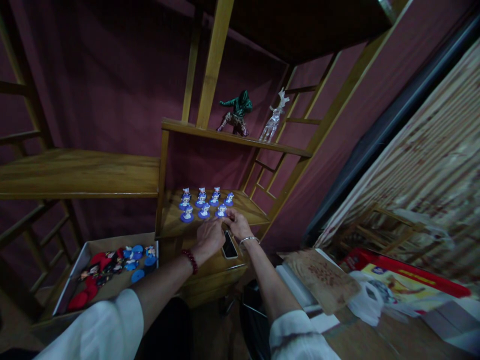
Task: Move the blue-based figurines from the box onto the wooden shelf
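Note:
Several small white-and-purple figurines [204, 210] on round purple bases stand in rows on the lower wooden shelf [247, 210]. My right hand [239, 225] is at the front-right figurine [221, 211], its fingers bent together against that figurine's right side and base. Just in front of the same figurine, my left hand [210, 238] is closed with the knuckles up. Its fingertips are hidden, so what they hold, if anything, cannot be made out. A phone [229, 245] with a dark screen lies on the wooden surface below my hands.
An open cardboard box [112, 280] with red and blue figurines sits at the lower left. On the shelf above are a green-hooded figure [237, 112] and a clear deer statuette [275, 117]. Papers [318, 277], a plastic bag [365, 300] and a red package [408, 280] lie at right.

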The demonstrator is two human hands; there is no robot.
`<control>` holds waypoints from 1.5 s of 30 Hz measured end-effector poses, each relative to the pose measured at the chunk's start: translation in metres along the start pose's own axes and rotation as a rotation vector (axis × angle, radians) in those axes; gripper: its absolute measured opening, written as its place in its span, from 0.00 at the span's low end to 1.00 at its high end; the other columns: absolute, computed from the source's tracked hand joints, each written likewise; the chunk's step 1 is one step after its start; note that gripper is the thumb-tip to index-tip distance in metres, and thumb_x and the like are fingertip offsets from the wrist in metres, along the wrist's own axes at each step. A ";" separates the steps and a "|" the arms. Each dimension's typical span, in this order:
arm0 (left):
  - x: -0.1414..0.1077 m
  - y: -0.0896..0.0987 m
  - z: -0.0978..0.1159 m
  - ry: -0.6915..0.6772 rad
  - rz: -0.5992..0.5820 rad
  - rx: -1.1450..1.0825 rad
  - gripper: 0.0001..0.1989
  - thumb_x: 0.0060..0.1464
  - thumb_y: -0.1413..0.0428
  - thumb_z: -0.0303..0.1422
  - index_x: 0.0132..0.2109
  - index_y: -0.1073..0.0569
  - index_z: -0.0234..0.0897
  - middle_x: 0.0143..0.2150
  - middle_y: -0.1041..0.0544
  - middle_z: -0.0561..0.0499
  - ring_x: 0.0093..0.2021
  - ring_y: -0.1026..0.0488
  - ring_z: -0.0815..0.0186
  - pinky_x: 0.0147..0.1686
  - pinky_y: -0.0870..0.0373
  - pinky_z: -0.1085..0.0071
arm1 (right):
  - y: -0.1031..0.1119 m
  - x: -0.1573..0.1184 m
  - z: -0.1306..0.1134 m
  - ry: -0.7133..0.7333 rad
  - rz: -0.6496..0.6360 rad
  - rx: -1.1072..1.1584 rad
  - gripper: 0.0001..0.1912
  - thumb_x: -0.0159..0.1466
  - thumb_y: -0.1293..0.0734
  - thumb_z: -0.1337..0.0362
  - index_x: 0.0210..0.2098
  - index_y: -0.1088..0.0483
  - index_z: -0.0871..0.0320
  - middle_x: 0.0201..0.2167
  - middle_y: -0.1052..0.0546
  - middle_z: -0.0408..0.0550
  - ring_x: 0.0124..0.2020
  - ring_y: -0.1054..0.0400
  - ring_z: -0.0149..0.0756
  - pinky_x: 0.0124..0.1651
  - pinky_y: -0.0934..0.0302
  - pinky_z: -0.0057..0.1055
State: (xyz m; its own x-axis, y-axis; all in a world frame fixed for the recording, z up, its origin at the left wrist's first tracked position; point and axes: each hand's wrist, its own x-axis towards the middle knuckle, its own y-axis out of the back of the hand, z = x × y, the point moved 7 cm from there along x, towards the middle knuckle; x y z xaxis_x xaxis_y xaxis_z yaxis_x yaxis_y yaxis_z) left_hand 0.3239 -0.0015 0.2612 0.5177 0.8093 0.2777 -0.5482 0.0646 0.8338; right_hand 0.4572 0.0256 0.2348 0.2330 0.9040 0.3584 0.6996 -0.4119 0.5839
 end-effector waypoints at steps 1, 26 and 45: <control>0.001 0.000 0.000 0.014 -0.014 0.009 0.18 0.49 0.56 0.27 0.48 0.35 0.41 0.46 0.29 0.50 0.46 0.34 0.64 0.45 0.37 0.69 | 0.000 0.001 0.000 0.004 -0.002 -0.018 0.12 0.49 0.35 0.67 0.35 0.33 0.56 0.32 0.27 0.43 0.36 0.33 0.32 0.42 0.40 0.32; 0.013 -0.005 0.001 0.045 -0.046 0.022 0.14 0.49 0.57 0.28 0.40 0.30 0.41 0.45 0.30 0.49 0.43 0.32 0.63 0.40 0.35 0.67 | -0.003 0.011 -0.003 0.052 -0.066 -0.043 0.18 0.50 0.37 0.72 0.41 0.34 0.54 0.38 0.27 0.45 0.45 0.36 0.36 0.51 0.45 0.35; 0.017 -0.007 -0.001 0.078 -0.074 -0.030 0.14 0.49 0.55 0.31 0.44 0.31 0.43 0.46 0.32 0.48 0.44 0.33 0.62 0.42 0.36 0.66 | 0.000 0.012 -0.004 0.046 -0.045 -0.048 0.20 0.48 0.35 0.71 0.40 0.33 0.52 0.37 0.25 0.42 0.45 0.36 0.37 0.50 0.44 0.34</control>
State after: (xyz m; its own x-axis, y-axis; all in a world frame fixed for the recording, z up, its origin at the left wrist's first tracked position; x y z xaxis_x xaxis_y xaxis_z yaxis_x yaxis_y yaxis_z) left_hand 0.3360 0.0121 0.2594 0.5050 0.8448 0.1770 -0.5304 0.1419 0.8358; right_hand 0.4572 0.0362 0.2425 0.1700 0.9161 0.3630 0.6755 -0.3765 0.6339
